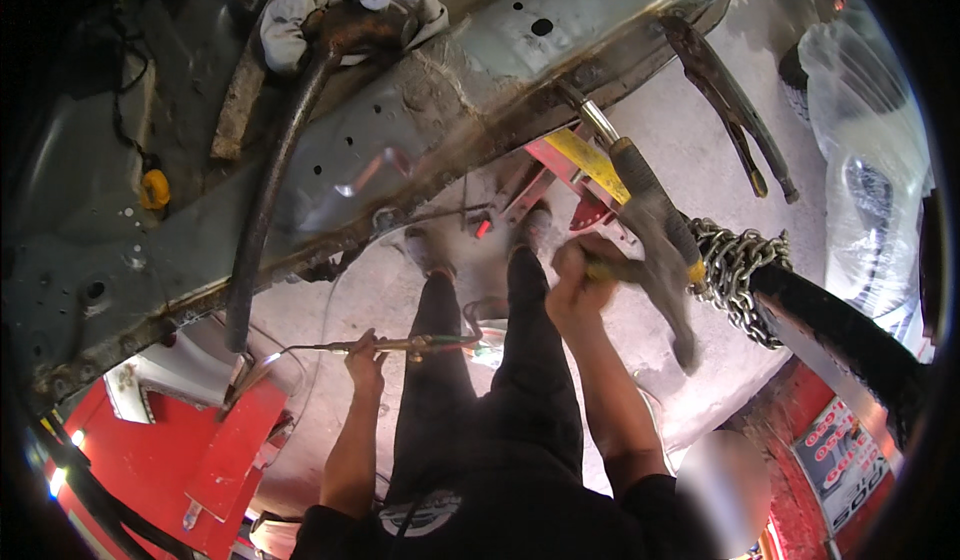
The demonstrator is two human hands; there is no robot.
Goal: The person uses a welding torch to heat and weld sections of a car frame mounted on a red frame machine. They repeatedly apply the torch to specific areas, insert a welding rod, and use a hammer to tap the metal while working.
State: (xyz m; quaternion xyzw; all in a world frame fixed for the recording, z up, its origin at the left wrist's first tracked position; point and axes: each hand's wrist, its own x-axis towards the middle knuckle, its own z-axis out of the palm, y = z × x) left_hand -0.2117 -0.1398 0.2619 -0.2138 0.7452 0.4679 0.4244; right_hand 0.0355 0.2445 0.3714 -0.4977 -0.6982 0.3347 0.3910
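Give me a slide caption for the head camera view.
Left hand holding a gas torch and right hand gripping a blurred hammer beside a grey vehicle body panel.

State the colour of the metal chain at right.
Silvery grey; the metal chain shows best in the head view.

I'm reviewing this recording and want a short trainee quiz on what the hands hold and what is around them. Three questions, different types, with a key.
1. Multiple choice: which hand holds the slim torch?
A) left
B) right
C) neither

2. True or false: the metal chain is bunched around a black bar at the right side of the view.

3. Short answer: what kind of tool is in the right hand?

Key
1: A; the left hand grips it, and its tip points toward the left of the picture.
2: True.
3: A hammer-like tool; its head is blurred, so finer detail cannot be told.
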